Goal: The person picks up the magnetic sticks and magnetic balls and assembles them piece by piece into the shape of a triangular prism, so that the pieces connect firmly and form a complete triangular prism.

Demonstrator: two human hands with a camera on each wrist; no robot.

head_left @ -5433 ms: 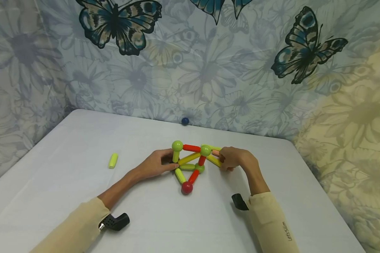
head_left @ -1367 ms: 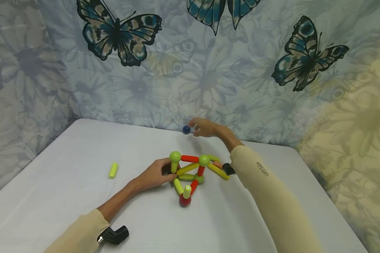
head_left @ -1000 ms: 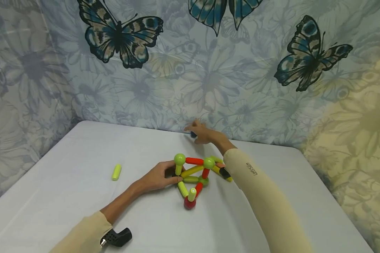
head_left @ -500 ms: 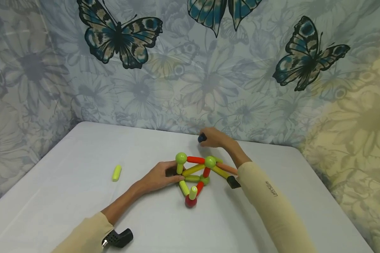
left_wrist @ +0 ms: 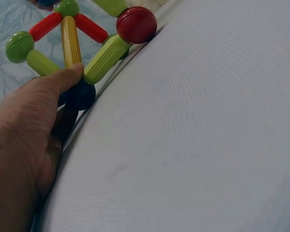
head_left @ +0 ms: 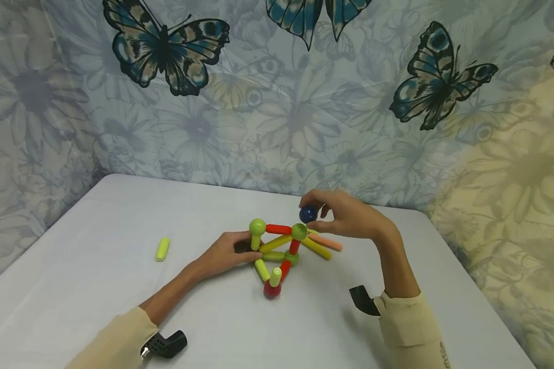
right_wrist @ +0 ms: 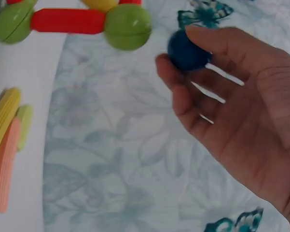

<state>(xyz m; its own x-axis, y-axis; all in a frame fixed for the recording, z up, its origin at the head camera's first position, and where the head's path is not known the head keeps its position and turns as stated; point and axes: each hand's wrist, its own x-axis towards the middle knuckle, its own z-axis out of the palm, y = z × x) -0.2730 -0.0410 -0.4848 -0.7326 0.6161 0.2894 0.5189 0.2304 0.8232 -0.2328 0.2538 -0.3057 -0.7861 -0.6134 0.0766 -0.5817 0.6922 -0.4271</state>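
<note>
A ball-and-stick toy frame of red, yellow and lime rods (head_left: 273,256) with coloured balls stands mid-table. My left hand (head_left: 226,255) holds its left corner; in the left wrist view the thumb and fingers grip a dark blue ball (left_wrist: 80,96) there. A lime rod (head_left: 275,277) stands up on the red ball (head_left: 272,289) at the front. My right hand (head_left: 353,218) pinches another blue ball (head_left: 308,214) between thumb and fingertips. That ball is held just above and behind the frame's right green ball (head_left: 299,231), apart from it in the right wrist view.
Right of the frame lie a loose yellow rod (head_left: 317,248) and an orange rod (head_left: 325,241), with a lime rod (right_wrist: 24,126) beside them. Another lime rod (head_left: 162,249) lies alone on the left of the white table (head_left: 97,256). A patterned cloth (head_left: 295,128) hangs behind the table.
A lime rod was stood on the red ball. My right hand reached to the table's back edge, picked up the blue ball and brought it forward to the frame. The left hand kept its hold.
</note>
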